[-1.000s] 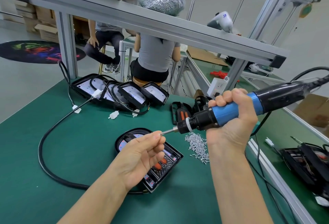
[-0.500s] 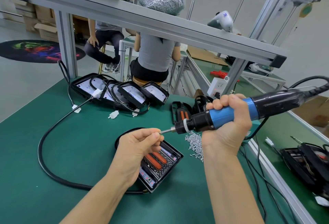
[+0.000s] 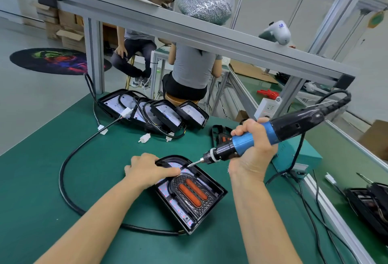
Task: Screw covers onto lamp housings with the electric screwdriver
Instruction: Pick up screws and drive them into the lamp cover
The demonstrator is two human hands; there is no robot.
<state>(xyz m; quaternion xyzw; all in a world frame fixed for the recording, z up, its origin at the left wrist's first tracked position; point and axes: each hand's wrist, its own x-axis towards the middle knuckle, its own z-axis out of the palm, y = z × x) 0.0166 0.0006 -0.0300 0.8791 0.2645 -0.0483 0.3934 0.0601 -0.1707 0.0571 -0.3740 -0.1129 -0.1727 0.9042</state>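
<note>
Two hands are on this job and both could let it down. The right hand [image 3: 252, 148] is clenched round the blue barrel of the electric screwdriver [image 3: 270, 135], which comes in slanted from about two o'clock, its bit tip touching or just above the curved far rim of the lamp housing [image 3: 189, 190] lying on the green mat [image 3: 63, 179] in front of the person. The left hand [image 3: 150, 170] rests on the housing's ten o'clock corner, fingers bent over the edge and thumb stretched toward the bit, steadying it more than gripping it. Whether a screw sits on the bit I cannot tell; it is too small to make out. With the tool leaning as it does, I'd expect the screw to start crooked and cross-thread the plastic, or the bit to skid off the head and score the cover [image 3: 192, 193] with its two orange strips. That thumb lies close to the tip, so a slip would find it. The black cable [image 3: 69, 179] looping round the housing from nine o'clock to six could drag the piece if nudged. The driver's own cord [image 3: 294, 159] hangs by the teal box [image 3: 298, 156] at three o'clock and might snag there.
</note>
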